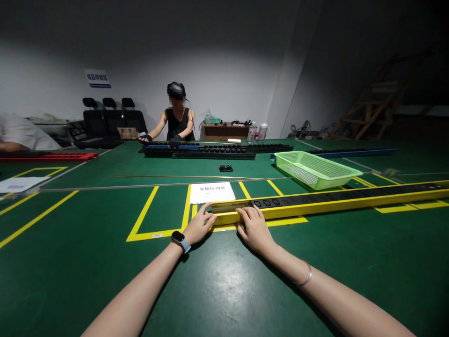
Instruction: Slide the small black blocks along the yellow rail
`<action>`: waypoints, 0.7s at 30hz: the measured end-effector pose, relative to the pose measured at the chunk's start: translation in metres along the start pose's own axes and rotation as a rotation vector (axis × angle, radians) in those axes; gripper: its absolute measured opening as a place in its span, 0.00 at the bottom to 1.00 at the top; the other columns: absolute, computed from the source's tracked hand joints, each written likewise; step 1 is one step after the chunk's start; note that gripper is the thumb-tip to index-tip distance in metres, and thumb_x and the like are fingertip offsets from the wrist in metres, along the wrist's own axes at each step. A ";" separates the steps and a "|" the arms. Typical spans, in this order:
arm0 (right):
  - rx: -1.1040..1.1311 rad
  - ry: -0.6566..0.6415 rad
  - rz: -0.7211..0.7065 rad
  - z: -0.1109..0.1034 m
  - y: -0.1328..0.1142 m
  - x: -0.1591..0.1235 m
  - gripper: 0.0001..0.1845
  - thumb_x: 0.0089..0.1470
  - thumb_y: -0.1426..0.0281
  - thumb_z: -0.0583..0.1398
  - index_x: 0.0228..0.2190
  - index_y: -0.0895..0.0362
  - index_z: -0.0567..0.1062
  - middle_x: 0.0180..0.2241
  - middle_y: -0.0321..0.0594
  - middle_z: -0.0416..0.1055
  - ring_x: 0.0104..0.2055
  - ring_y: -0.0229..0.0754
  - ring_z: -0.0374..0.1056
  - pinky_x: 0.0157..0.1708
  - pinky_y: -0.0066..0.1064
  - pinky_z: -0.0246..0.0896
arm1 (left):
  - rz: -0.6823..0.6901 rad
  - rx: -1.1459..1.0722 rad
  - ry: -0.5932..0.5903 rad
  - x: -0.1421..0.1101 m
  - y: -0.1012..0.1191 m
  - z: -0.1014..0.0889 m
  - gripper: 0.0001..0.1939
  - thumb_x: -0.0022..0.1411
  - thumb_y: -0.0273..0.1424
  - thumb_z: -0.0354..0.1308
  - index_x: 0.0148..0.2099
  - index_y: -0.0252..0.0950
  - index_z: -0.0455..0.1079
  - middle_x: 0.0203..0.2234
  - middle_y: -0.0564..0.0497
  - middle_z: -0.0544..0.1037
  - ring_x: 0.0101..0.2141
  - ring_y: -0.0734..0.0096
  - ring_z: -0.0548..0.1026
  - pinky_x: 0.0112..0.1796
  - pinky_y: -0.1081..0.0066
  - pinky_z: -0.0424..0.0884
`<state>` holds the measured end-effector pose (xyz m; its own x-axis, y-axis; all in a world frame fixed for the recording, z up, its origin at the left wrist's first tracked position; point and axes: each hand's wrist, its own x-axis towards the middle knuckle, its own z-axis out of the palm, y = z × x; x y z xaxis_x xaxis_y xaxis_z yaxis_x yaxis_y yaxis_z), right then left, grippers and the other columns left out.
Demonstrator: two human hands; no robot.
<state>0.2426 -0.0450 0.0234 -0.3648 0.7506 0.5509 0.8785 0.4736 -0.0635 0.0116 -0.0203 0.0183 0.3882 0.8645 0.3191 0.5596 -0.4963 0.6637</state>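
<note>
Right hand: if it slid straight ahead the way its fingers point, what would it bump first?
The right hand already rests its fingers on the near wall of the long yellow rail, so the rail comes first. Past it probably the yellow floor-tape lines; depth is hard to judge.

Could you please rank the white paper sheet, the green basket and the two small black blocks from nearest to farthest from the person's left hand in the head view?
From the left hand:
1. White paper sheet, just beyond it.
2. Small black blocks, farther back, mid-table.
3. Green basket, off to the right.
</note>
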 end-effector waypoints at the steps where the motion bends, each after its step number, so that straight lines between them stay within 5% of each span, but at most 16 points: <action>1: 0.002 -0.003 0.004 0.000 0.000 0.000 0.21 0.54 0.69 0.53 0.50 0.57 0.66 0.44 0.45 0.66 0.50 0.46 0.59 0.59 0.45 0.42 | -0.002 0.002 0.000 0.000 0.000 0.000 0.24 0.66 0.43 0.41 0.36 0.33 0.72 0.59 0.43 0.59 0.48 0.66 0.69 0.54 0.67 0.61; 17: -0.016 0.029 0.017 0.001 -0.003 0.002 0.20 0.53 0.70 0.53 0.49 0.57 0.67 0.44 0.45 0.67 0.50 0.46 0.60 0.59 0.46 0.44 | -0.001 -0.024 0.000 -0.001 0.005 -0.003 0.24 0.67 0.42 0.40 0.36 0.33 0.73 0.60 0.43 0.57 0.46 0.67 0.71 0.54 0.64 0.62; 21: -0.048 0.058 -0.005 0.002 -0.006 0.001 0.25 0.54 0.71 0.52 0.54 0.59 0.64 0.50 0.48 0.66 0.56 0.47 0.57 0.61 0.48 0.41 | -0.006 -0.020 0.008 -0.002 0.005 -0.004 0.24 0.67 0.42 0.40 0.37 0.34 0.73 0.60 0.44 0.58 0.48 0.66 0.71 0.55 0.64 0.62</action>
<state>0.2367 -0.0459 0.0224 -0.3522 0.7197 0.5983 0.8908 0.4539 -0.0217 0.0109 -0.0238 0.0234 0.3790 0.8680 0.3209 0.5470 -0.4898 0.6789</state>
